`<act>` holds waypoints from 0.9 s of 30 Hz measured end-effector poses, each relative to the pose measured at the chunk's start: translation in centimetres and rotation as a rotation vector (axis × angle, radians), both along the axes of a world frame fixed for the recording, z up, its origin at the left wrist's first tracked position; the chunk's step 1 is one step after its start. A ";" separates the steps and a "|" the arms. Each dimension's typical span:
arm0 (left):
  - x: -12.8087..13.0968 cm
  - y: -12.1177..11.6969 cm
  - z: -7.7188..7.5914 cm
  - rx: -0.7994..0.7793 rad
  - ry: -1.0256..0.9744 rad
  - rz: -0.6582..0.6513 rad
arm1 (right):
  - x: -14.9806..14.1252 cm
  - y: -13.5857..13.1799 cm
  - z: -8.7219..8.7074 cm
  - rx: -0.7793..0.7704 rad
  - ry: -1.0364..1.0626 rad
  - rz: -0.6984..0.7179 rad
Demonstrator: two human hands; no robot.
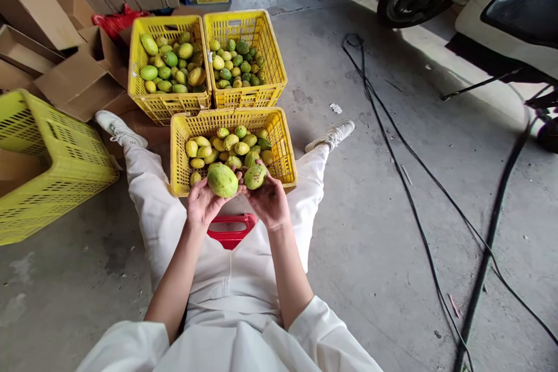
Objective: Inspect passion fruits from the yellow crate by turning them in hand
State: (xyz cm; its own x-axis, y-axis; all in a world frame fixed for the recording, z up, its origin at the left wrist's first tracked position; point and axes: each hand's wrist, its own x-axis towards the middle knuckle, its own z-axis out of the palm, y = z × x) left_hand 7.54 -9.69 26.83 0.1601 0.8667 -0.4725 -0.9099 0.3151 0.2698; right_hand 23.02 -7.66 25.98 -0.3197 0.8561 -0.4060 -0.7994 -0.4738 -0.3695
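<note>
My left hand [203, 202] cradles a large, smooth, oval green-yellow fruit [222, 180], mango-like in look. In my right hand [271, 200] rests a smaller green fruit [255, 176] with brown specks on its skin. The two hands are side by side, over the near rim of a yellow plastic crate [288, 160]. Loose fruits [231, 142] of the same sort, yellow to green, lie inside that crate. It stands on the floor between my legs.
Two more yellow crates, a left one [135, 78] and a right one [276, 67], hold fruit just beyond. A yellow-green crate [65, 168] stands at left near open cardboard boxes [82, 84]. Below my hands is a red stool [231, 238]. Black cables [410, 177] cross the floor; a vehicle [475, 0] stands at right.
</note>
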 end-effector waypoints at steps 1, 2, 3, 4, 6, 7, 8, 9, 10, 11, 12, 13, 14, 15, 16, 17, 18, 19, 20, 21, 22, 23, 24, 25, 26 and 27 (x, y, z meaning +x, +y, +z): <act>-0.1 0.1 0.1 -0.001 -0.003 0.011 | 0.1 0.0 0.4 0.024 0.004 0.001; -0.1 0.1 0.3 -0.004 -0.016 0.022 | 0.2 0.0 0.8 0.040 0.007 0.001; -0.2 0.2 0.3 -0.007 -0.037 0.034 | 0.3 -0.1 1.0 0.047 0.013 -0.002; -0.3 0.3 0.4 -0.008 -0.063 0.049 | 0.4 -0.2 1.2 0.050 0.026 -0.010; -0.4 0.4 0.2 -0.013 -0.110 0.078 | 0.4 -0.5 1.1 0.047 0.063 -0.023; -0.5 0.4 0.1 -0.023 -0.119 0.090 | 0.4 -0.6 0.9 0.048 0.074 -0.028; -0.5 0.4 -0.2 -0.043 -0.114 0.094 | 0.3 -0.6 0.7 0.054 0.072 -0.026; -0.5 0.4 -0.4 -0.076 -0.095 0.087 | 0.3 -0.7 0.4 0.066 0.057 -0.014; -0.5 0.5 -0.7 -0.117 -0.067 0.074 | 0.2 -0.7 0.2 0.082 0.031 0.007; -0.5 0.5 -0.9 -0.155 -0.033 0.059 | 0.2 -0.7 0.0 0.097 0.005 0.030; -0.5 0.4 -1.1 -0.183 -0.003 0.042 | 0.1 -0.7 -0.1 0.113 -0.014 0.046; -0.5 0.4 -1.1 -0.195 0.021 0.027 | 0.1 -0.6 -0.2 0.123 -0.021 0.054; -0.5 0.4 -1.1 -0.189 0.034 0.019 | 0.1 -0.6 -0.2 0.123 -0.019 0.052; -0.6 0.4 -1.0 -0.165 0.039 0.020 | 0.1 -0.5 0.0 0.113 -0.011 0.042; -0.7 0.3 -0.7 -0.133 0.042 0.026 | 0.2 -0.5 0.2 0.100 0.001 0.032; -0.8 0.3 -0.4 -0.102 0.046 0.036 | 0.3 -0.4 0.4 0.088 0.012 0.024; -0.9 0.3 -0.1 -0.077 0.055 0.048 | 0.4 -0.4 0.7 0.080 0.023 0.024; -1.0 0.3 0.3 -0.059 0.065 0.054 | 0.6 -0.3 1.1 0.077 0.032 0.028; -1.0 0.3 0.6 -0.051 0.075 0.052 | 0.7 -0.3 1.4 0.079 0.042 0.030; -1.0 0.3 0.9 -0.047 0.081 0.044 | 0.8 -0.3 1.6 0.083 0.051 0.029; -0.9 0.4 1.1 -0.042 0.080 0.033 | 0.9 -0.3 1.8 0.087 0.058 0.025; -0.7 0.4 1.1 -0.030 0.073 0.026 | 0.9 -0.4 1.8 0.093 0.066 0.015; -0.6 0.4 1.1 -0.014 0.061 0.024 | 0.9 -0.4 1.7 0.103 0.073 0.003; -0.5 0.4 0.9 0.004 0.048 0.025 | 0.8 -0.5 1.5 0.118 0.079 -0.010; -0.3 0.3 0.6 0.018 0.033 0.025 | 0.7 -0.6 1.3 0.133 0.080 -0.018; -0.2 0.2 0.3 0.023 0.019 0.018 | 0.5 -0.6 1.0 0.139 0.074 -0.018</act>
State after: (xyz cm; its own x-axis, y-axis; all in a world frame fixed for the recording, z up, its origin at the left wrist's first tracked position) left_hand 7.30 -9.45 27.16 0.1355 0.8799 -0.4554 -0.9102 0.2921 0.2937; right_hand 23.50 -8.27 26.94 -0.3284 0.9084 -0.2588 -0.8347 -0.4073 -0.3706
